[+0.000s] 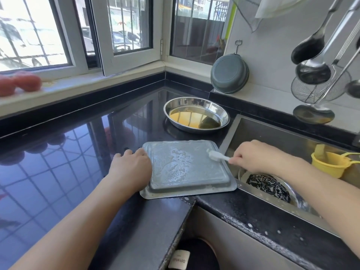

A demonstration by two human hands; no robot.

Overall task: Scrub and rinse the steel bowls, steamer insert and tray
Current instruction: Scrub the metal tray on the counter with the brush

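A square steel tray [187, 170] lies upside down on the black counter beside the sink, its bottom covered in soapy foam. My left hand [130, 164] rests against the tray's left edge, fingers spread on the counter. My right hand [253, 156] grips a white brush [217, 155] whose head touches the tray's far right corner. A round steel bowl [196, 114] with yellowish liquid sits behind the tray. In the sink [272, 133] a perforated steel steamer insert [270, 188] lies partly under my right forearm.
A yellow plastic strainer cup [331, 162] stands at the sink's right side. A grey basin [229, 74] leans on the wall behind the sink. Ladles and a wire skimmer [319, 88] hang at the upper right. Red tomatoes [19, 83] lie on the windowsill.
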